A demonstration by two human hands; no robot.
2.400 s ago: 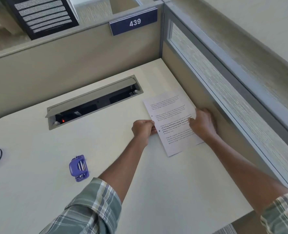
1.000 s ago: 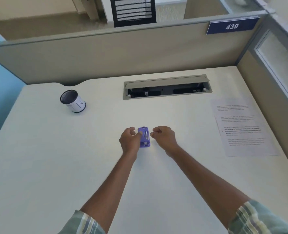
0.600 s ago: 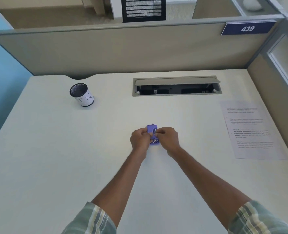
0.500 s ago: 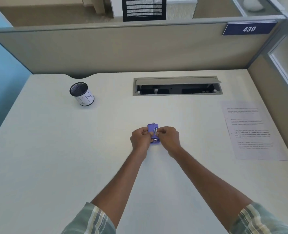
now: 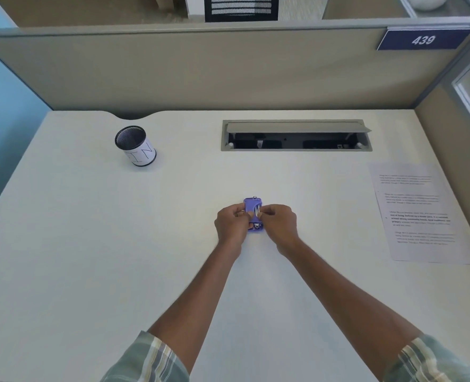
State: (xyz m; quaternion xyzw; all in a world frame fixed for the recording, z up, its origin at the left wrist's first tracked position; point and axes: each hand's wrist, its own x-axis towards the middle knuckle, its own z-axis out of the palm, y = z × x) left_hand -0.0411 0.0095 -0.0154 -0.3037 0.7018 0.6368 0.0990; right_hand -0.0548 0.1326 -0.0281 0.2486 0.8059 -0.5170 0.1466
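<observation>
A small purple plastic device with metal parts (image 5: 252,205), perhaps a stapler or hole punch, lies in the middle of the white desk (image 5: 118,257). My left hand (image 5: 232,226) grips its left side with curled fingers. My right hand (image 5: 279,224) pinches its right side, fingertips on the metal bars. The device's lower half is partly hidden between my hands. A printed sheet of paper (image 5: 418,213) lies flat at the right of the desk, apart from both hands.
A black mesh cup with a white label (image 5: 136,146) stands at the back left. An open cable tray (image 5: 295,136) is sunk into the desk at the back. Beige partition walls (image 5: 200,70) close the back and right; one bears a 439 sign (image 5: 422,40).
My hands left the paper at the right and came to the purple device at the desk's middle. They closed on it from both sides and have held still for the last half second.
</observation>
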